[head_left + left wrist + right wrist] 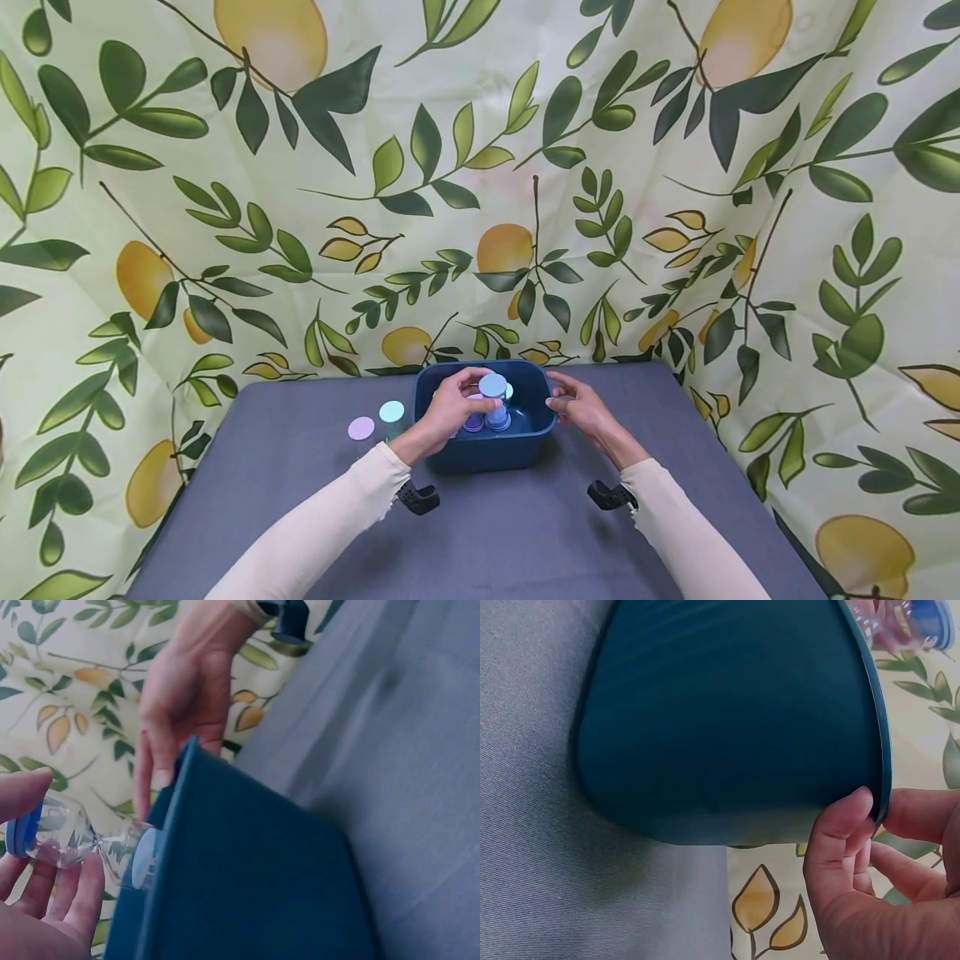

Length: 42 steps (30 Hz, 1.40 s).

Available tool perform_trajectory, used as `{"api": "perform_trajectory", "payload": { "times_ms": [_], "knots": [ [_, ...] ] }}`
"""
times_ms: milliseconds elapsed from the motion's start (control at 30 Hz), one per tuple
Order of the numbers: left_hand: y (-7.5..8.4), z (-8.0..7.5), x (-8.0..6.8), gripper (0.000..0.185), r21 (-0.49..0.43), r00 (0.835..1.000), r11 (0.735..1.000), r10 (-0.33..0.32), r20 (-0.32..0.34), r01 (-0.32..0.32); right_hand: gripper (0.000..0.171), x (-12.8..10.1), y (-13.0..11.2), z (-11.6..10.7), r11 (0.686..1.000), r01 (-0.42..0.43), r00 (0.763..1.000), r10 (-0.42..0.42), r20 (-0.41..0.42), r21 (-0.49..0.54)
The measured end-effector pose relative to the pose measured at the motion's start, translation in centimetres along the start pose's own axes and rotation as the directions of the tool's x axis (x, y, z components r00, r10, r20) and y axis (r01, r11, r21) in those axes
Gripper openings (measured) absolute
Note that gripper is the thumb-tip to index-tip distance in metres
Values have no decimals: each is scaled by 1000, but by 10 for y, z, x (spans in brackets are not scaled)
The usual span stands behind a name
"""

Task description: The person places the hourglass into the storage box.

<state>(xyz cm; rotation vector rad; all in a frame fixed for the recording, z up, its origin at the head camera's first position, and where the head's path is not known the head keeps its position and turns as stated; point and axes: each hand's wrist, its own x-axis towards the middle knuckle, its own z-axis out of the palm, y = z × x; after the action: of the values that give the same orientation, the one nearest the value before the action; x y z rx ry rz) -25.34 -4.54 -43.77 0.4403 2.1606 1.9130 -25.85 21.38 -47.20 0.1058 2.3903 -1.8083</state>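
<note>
My left hand [444, 410] grips a clear sand timer [64, 832] with blue caps, thumb on one side and fingers on the other. The timer is held at the left part of a dark blue bin [487, 454], its lower cap inside the rim in the left wrist view. Behind my left fingers, a purple-capped timer [474, 422] shows partly inside the bin. A pale green cap [509, 391] peeks out beside the blue one. At the bin's right end, my right hand [588, 413] pinches the rim between thumb and fingers.
Left of the bin, a pink-capped timer [362, 428] and a mint-capped timer [392, 412] stand on the grey tabletop [517, 533], partly behind my left forearm. A lemon-print cloth [450, 242] hangs behind the table and along its sides.
</note>
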Motion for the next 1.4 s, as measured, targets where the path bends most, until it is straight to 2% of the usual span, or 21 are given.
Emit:
{"api": "perform_trajectory", "payload": {
  "times_ms": [200,367,900,1400],
  "knots": [
    [-6,8,4,49,-66,998,996,-59,-8,59,56,1,1,2,1000,-3,1000,3,6,9],
    [-8,15,9,49,-82,997,993,-79,-2,79,56,2,1,2,1000,-17,1000,17,-12,5],
    [-7,30,22,42,20,982,984,-179,62,178,55,3,1,2,1000,-21,1000,21,-16,-3],
    [-16,34,36,42,109,966,978,-196,166,180,56,2,2,1,1000,-13,1000,13,-2,5]
  ]
}}
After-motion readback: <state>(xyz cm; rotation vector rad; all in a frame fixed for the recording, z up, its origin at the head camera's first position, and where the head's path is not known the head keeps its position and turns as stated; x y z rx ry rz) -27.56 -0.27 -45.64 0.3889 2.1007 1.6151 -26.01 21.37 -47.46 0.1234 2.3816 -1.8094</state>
